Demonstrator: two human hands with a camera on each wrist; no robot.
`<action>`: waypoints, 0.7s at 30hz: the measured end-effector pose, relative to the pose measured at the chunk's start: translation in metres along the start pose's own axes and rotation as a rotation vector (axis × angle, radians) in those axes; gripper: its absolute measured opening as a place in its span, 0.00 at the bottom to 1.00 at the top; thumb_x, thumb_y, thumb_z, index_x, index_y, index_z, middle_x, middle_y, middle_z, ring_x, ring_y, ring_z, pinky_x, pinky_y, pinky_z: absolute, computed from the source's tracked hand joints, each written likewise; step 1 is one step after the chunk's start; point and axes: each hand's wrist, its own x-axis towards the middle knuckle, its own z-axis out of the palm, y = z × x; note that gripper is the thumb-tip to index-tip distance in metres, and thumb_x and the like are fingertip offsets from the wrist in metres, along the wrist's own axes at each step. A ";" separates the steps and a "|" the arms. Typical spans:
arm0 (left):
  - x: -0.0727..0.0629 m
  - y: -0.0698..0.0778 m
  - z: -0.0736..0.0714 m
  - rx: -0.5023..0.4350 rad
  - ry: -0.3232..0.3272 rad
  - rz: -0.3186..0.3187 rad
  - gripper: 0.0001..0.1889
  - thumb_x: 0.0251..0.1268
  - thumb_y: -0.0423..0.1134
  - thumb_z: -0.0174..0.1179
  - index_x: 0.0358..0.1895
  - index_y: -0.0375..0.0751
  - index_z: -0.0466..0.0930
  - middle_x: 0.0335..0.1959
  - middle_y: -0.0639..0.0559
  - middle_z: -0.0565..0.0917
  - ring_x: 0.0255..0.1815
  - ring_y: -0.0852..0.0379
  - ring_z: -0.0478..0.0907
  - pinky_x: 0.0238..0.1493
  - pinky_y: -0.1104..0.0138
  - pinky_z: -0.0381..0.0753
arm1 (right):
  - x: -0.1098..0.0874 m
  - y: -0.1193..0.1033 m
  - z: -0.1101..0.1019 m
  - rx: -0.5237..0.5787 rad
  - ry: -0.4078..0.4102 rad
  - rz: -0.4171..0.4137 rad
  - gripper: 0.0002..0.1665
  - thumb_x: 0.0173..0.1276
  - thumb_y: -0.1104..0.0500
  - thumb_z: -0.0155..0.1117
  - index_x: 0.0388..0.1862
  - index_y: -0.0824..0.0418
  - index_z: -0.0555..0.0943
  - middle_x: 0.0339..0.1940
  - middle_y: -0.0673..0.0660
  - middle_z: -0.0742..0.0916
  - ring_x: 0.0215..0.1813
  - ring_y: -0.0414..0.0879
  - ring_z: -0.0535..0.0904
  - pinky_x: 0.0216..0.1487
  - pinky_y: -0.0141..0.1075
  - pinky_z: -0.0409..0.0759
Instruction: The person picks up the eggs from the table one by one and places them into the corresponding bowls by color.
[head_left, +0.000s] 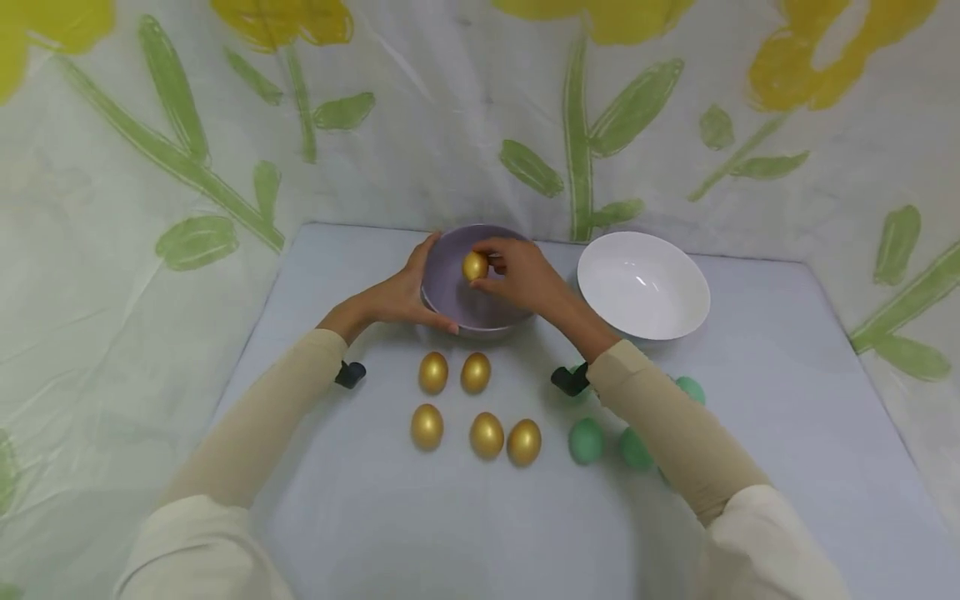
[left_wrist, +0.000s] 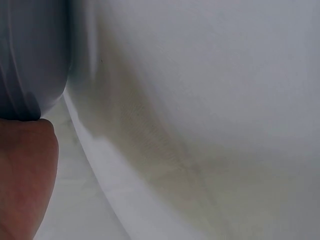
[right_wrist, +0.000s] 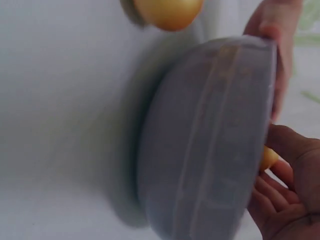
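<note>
A purple bowl [head_left: 480,312] stands at the back of the table. My left hand [head_left: 401,293] holds its left side, thumb along the near rim and fingers spread toward the far rim. Inside the mouth of this bowl, my right hand [head_left: 517,271] pinches a golden egg [head_left: 474,266] between thumb and fingers. The right wrist view shows the bowl's outer wall [right_wrist: 200,145] side-on, with the egg [right_wrist: 268,158] partly hidden behind the rim. In the left wrist view, part of the left hand [left_wrist: 25,170] lies against the bowl's wall [left_wrist: 32,55].
Several golden eggs [head_left: 427,427] lie in front of the purple bowl. Right of them are several green eggs [head_left: 587,441], some hidden under the right forearm. A white bowl [head_left: 643,287] stands at the back right, beside the right wrist. Behind the table hangs a flower-painted sheet [head_left: 450,125].
</note>
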 end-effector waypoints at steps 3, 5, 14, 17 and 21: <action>0.001 0.000 -0.001 0.001 0.000 -0.010 0.83 0.41 0.58 0.88 0.86 0.61 0.20 0.87 0.58 0.30 0.86 0.52 0.42 0.83 0.47 0.52 | 0.016 0.008 0.005 -0.034 -0.023 0.023 0.36 0.69 0.56 0.79 0.72 0.62 0.78 0.69 0.58 0.83 0.65 0.53 0.84 0.64 0.40 0.82; 0.004 0.001 -0.001 0.004 -0.008 0.002 0.83 0.42 0.58 0.87 0.86 0.62 0.20 0.88 0.56 0.31 0.86 0.51 0.42 0.83 0.46 0.51 | 0.024 0.013 0.008 -0.059 -0.031 0.042 0.36 0.68 0.56 0.80 0.72 0.63 0.78 0.69 0.59 0.83 0.65 0.53 0.83 0.64 0.40 0.82; 0.015 0.001 0.003 0.001 -0.032 0.024 0.82 0.41 0.59 0.87 0.84 0.69 0.20 0.87 0.59 0.29 0.87 0.55 0.36 0.84 0.49 0.47 | 0.033 0.026 0.018 -0.100 -0.073 0.060 0.35 0.70 0.59 0.78 0.72 0.66 0.77 0.69 0.61 0.83 0.67 0.54 0.81 0.68 0.44 0.78; 0.017 0.001 0.003 0.003 -0.028 0.035 0.82 0.40 0.59 0.88 0.84 0.69 0.20 0.87 0.59 0.29 0.87 0.55 0.35 0.84 0.49 0.47 | 0.034 0.028 0.019 -0.102 -0.060 0.044 0.35 0.69 0.59 0.78 0.72 0.67 0.77 0.68 0.62 0.84 0.66 0.54 0.81 0.68 0.45 0.78; 0.019 0.000 0.003 0.007 -0.021 0.042 0.83 0.40 0.59 0.88 0.85 0.66 0.21 0.88 0.58 0.30 0.87 0.55 0.35 0.84 0.48 0.47 | 0.035 0.029 0.019 -0.110 -0.053 0.052 0.35 0.70 0.58 0.78 0.72 0.66 0.77 0.67 0.61 0.84 0.66 0.53 0.80 0.68 0.44 0.77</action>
